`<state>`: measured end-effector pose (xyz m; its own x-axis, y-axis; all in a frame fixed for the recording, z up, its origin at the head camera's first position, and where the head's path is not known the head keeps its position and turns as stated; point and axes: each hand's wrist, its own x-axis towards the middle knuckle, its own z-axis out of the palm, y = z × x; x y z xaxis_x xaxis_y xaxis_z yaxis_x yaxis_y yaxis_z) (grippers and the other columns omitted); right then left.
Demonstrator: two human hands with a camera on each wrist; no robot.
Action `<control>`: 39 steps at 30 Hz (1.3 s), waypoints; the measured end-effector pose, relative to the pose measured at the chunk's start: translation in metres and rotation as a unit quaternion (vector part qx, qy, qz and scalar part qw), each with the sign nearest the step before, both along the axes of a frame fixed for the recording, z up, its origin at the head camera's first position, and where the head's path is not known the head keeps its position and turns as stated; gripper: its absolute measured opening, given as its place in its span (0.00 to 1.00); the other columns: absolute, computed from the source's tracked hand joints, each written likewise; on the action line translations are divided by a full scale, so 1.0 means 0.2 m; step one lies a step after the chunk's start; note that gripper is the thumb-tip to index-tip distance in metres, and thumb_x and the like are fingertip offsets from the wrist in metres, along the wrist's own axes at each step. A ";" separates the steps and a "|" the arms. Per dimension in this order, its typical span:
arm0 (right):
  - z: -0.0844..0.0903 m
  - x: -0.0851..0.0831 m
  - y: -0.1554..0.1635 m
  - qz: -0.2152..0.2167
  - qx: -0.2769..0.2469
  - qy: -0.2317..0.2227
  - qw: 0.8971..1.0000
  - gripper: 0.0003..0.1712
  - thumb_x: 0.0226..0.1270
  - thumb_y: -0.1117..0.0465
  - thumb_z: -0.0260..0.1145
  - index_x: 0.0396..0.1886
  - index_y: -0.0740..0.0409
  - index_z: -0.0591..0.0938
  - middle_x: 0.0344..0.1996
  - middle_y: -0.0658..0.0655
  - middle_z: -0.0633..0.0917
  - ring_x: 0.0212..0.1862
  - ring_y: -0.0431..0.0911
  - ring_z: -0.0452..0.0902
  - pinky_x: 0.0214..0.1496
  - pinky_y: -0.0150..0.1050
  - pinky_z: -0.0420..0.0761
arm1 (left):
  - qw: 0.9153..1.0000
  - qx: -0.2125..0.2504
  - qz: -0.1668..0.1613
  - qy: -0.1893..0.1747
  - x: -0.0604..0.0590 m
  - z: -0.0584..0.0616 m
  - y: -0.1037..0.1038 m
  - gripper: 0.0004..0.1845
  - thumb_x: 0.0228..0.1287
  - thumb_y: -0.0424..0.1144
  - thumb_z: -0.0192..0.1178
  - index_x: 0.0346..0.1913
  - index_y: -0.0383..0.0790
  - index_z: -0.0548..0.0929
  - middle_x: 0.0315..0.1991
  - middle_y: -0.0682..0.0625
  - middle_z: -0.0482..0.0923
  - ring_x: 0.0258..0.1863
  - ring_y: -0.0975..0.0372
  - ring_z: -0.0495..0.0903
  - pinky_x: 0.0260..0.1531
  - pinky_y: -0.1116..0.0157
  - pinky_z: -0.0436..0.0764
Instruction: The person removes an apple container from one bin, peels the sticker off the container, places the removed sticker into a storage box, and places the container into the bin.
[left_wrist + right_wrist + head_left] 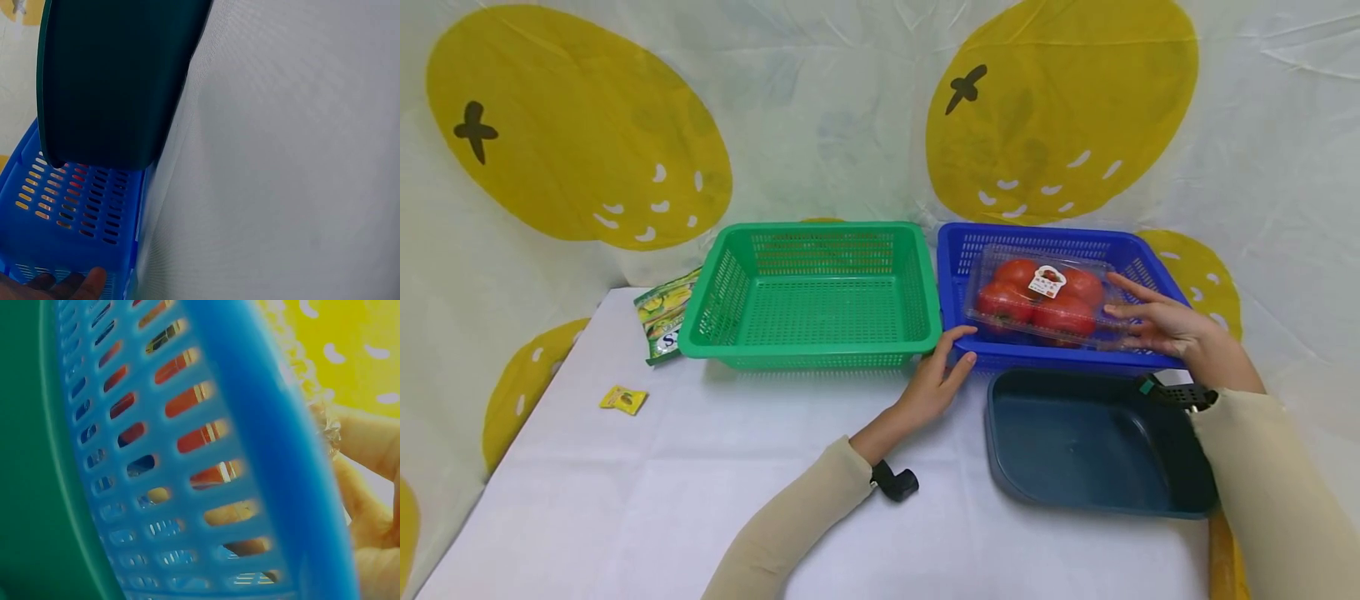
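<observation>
The right hand [1171, 327] pinches a tomato pack [1041, 298] in the blue basket [950, 275]. The left hand [929, 388], fingers spread, touches that basket's near-left corner.

pale cloth [835, 117] with yellow prints [587, 125], apparently fruit, hangs behind a white table [625, 508].

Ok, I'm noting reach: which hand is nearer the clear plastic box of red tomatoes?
Right: the right hand holds the box by its right end; the left hand is apart from it, at the near left corner of the blue plastic basket.
</observation>
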<state>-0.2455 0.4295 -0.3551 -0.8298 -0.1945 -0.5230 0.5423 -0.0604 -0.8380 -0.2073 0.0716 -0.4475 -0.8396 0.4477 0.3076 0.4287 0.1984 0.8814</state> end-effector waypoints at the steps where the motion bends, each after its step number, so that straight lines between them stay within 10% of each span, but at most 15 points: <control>1: 0.00 0.00 0.00 -0.003 0.002 -0.001 1.000 0.46 0.76 0.64 0.54 0.76 0.23 0.40 0.74 0.57 0.28 0.42 0.44 0.80 0.51 0.43 0.83 | 1.000 0.000 0.000 0.000 0.00 0.00 0.00 0.22 0.78 0.45 0.46 0.71 0.51 0.62 0.69 0.48 0.66 0.60 0.59 0.73 0.48 0.66 0.79; 14: 0.05 0.07 -0.01 -0.045 -0.069 0.016 0.996 0.42 0.75 0.66 0.53 0.75 0.25 0.48 0.58 0.48 0.60 0.44 0.46 0.82 0.48 0.41 0.84 | 1.000 -0.006 0.004 -0.006 0.01 0.01 0.00 0.22 0.78 0.45 0.45 0.71 0.51 0.62 0.69 0.48 0.66 0.61 0.58 0.72 0.49 0.65 0.78; 22: 0.11 0.14 -0.03 -0.068 -0.031 0.006 0.997 0.41 0.74 0.60 0.58 0.73 0.18 0.52 0.68 0.51 0.53 0.41 0.44 0.84 0.47 0.36 0.83 | 1.000 -0.002 0.000 0.000 0.00 0.01 0.00 0.22 0.78 0.44 0.46 0.71 0.50 0.62 0.69 0.47 0.67 0.60 0.58 0.73 0.47 0.66 0.78; 39: 0.18 0.22 -0.06 -0.079 -0.172 0.040 0.981 0.34 0.75 0.71 0.50 0.63 0.25 0.75 0.54 0.51 0.71 0.45 0.55 0.83 0.47 0.51 0.83 | 1.000 0.019 -0.009 -0.011 0.01 0.02 0.00 0.21 0.78 0.43 0.45 0.70 0.46 0.63 0.69 0.44 0.67 0.54 0.55 0.76 0.42 0.67 0.78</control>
